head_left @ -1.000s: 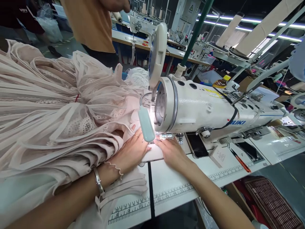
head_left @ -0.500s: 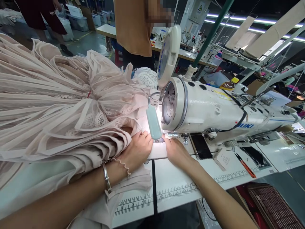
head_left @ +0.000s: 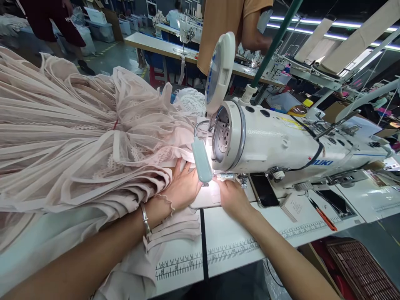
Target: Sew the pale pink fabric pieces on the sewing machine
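A white sewing machine [head_left: 275, 141] reaches in from the right, with a pale green lamp [head_left: 202, 161] lighting its needle area. Large gathers of pale pink fabric [head_left: 78, 125] cover the left side. My left hand [head_left: 184, 187] lies on the fabric edge just left of the lamp, its fingers spread; the fingertips nearest the lamp are partly hidden. Right of the lamp, my right hand [head_left: 233, 196] is closed near the presser foot, fingers together at a small pale piece [head_left: 215, 195]. What its fingertips pinch is too small to name.
A black phone [head_left: 264, 189], a stack of paper labels [head_left: 293, 206] and orange-handled snips [head_left: 323, 214] lie on the table right of my right hand. A measuring scale [head_left: 237, 250] runs along the front edge. A person [head_left: 218, 33] stands beyond the machine.
My left hand has spread its fingers further up over the fabric. The fabric near the lamp has shifted. The person beyond the machine has moved right, with an arm now showing.
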`<state>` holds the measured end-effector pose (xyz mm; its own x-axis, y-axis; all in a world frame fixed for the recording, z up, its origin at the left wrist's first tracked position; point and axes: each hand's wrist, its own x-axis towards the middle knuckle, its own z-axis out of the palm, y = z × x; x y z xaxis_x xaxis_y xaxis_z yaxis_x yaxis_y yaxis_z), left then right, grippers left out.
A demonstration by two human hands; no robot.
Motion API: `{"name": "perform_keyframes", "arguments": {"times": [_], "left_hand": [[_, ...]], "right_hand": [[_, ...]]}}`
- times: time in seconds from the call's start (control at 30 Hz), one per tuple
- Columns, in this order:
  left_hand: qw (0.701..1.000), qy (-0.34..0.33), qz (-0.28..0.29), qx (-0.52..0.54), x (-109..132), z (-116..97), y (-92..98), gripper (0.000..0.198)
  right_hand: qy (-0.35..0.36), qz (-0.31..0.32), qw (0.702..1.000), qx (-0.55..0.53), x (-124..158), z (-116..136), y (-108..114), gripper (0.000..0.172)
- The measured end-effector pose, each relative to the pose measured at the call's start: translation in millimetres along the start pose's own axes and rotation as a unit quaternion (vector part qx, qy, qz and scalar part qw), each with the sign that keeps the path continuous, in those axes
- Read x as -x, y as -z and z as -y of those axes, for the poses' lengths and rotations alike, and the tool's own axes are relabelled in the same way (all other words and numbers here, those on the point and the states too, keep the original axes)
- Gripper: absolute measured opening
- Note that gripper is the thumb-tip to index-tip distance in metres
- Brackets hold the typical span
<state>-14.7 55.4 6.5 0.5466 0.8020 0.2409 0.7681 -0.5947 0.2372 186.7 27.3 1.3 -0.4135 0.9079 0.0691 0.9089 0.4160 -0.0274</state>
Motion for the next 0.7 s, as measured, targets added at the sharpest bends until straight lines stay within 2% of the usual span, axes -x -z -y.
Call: {"name": "perform_keyframes", "arguments": {"times": [0.27, 0.5, 0.7], "left_hand": [[1.000, 0.020, 0.012, 0.011, -1.0, -3.4, 1.3, 0.024], [1.000, 0.008, -0.002, -0.003, 0.3, -2.5, 0.5, 0.022], [1.000, 0.006, -0.009, -0.015, 0.1, -2.3, -1.7, 0.022]], "right_hand": [[0.034, 0.009, 0.999, 0.005, 4.9, -3.6, -3.1, 0.064], [0.018, 0.039, 0.999, -0.017, 2.9, -4.3, 1.9, 0.068], [-0.027, 0.119, 0.992, -0.023, 1.2, 3.8, 16.9, 0.068]]}}
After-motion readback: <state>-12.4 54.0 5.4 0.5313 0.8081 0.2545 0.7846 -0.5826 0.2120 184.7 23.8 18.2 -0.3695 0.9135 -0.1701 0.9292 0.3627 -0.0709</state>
